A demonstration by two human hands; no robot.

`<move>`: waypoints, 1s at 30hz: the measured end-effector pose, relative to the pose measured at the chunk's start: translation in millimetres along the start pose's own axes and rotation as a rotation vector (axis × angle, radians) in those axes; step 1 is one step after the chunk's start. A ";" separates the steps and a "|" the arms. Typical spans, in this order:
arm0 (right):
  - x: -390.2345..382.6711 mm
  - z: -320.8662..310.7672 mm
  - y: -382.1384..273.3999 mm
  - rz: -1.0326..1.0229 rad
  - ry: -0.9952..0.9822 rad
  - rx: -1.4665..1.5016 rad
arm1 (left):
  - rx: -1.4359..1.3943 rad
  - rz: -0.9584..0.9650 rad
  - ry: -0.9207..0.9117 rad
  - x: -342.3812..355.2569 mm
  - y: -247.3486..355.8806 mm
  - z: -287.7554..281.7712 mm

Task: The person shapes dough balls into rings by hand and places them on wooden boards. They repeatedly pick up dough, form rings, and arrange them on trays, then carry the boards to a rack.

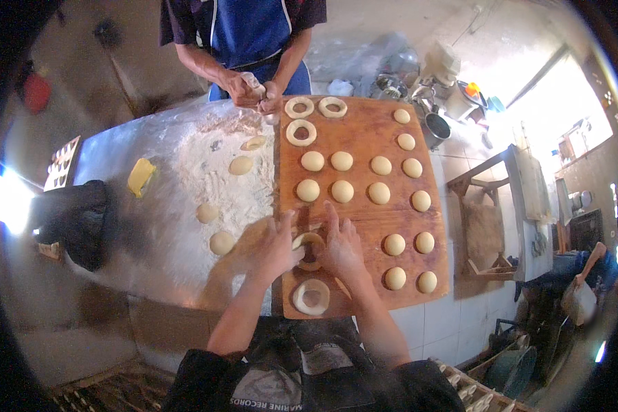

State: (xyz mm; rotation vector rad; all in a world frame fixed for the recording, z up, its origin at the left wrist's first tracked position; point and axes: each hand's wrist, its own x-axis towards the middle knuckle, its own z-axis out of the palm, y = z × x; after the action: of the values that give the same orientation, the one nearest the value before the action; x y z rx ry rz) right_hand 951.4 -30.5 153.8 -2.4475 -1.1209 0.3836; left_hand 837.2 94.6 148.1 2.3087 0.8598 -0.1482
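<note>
A pale dough ring (312, 265) is between my hands at the near left of a wooden board. My left hand (279, 248) grips its left side, with thumb and fingers at the dough. On the opposite side, my right hand (342, 251) holds the ring's edge, its index finger stretched forward; part of the ring is hidden under the fingers. Closer to me lies another dough ring (311, 297), flat on the board. Beyond my fingertips sit round dough balls, the nearest being a dough ball (307, 190) and a second dough ball (342, 191).
The wooden board (364, 226) carries several more dough balls and rings. Left of it, a metal table (117, 226) holds scattered flour (213, 158), dough pieces and a yellow packet (141, 177). Across stands a person in a blue apron (248, 31), hands working dough. A wooden frame stand (484, 220) is at right.
</note>
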 end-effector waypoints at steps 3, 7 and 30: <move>-32.4 -14.5 17.8 -0.021 0.241 0.244 | 0.054 0.058 0.174 -2.6 16.7 -5.4; -108.9 -45.5 79.3 0.437 0.475 0.086 | 0.077 0.472 0.313 33.0 70.2 38.2; 58.1 40.3 -113.0 -0.123 -0.237 0.529 | -0.235 0.270 0.037 65.7 -130.1 -97.3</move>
State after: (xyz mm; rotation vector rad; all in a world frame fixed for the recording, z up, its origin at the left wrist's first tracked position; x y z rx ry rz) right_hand 898.2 90.8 168.5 -1.8968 -1.0855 0.8307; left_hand 796.5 264.2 131.6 2.1842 0.5432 0.1084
